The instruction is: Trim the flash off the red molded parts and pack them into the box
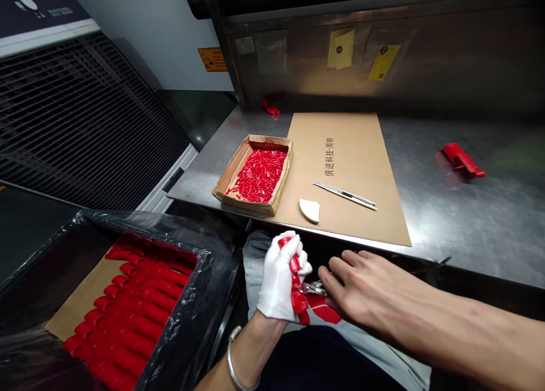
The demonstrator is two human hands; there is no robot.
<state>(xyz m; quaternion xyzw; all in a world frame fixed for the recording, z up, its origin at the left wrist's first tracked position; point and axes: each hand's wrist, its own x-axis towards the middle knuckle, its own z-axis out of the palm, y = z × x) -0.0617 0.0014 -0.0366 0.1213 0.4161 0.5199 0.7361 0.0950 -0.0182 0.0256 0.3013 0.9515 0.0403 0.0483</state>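
One red part sits above the lap, just off the front edge of the bench, and we see the gloved left grip wrapped around it, fingers pressed firmly in. The bare right grip curls over a metal tool, whose handles are hidden from us, with its nose meeting the part's side. We judge the part to be moulded plastic: light, fairly stiff, perhaps smooth enough to turn in a knit glove, and weakest at any thin ridge. We would take hold around its thicker body, keeping fingertips away from the tool's nose. On the bench, a cardboard tray of red scraps stands close to the left grip, partly on a cardboard sheet; its near wall would catch a forearm swung forward. A slim knife lies on the sheet beside a white piece, and we would mind that blade end. Another red piece rests farther right. To the left, rows of red parts lie in a plastic-lined bin, whose loose lining could snag.
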